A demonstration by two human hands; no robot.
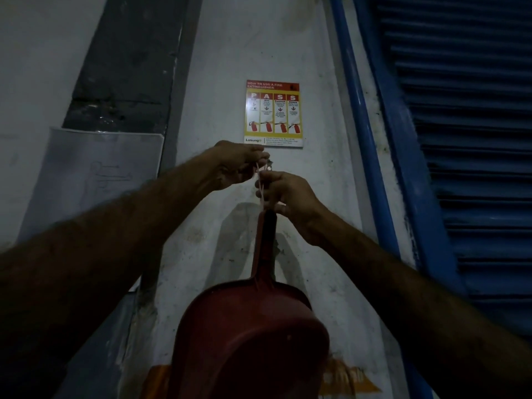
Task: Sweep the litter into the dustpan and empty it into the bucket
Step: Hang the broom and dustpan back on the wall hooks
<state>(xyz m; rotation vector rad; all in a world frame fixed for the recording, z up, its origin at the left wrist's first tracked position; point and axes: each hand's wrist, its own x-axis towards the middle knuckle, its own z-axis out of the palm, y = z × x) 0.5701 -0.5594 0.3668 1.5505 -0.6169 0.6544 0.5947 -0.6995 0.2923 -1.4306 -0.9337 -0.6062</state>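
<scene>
A dark red dustpan (253, 335) hangs upright against a white wall, pan end down and handle up. A thin pale string (260, 188) runs from the handle top up to a small metal hook (270, 167) in the wall. My left hand (239, 165) pinches the upper end of the string at the hook. My right hand (283, 194) grips the string and the top of the handle just below. No litter, broom or bucket is in view.
A fire extinguisher instruction poster (273, 113) is fixed on the wall above the hook. A blue louvred shutter (466, 139) with a blue frame fills the right side. A plastic-covered sheet (98, 174) hangs on the left by a dark grey pillar (129, 61). The light is dim.
</scene>
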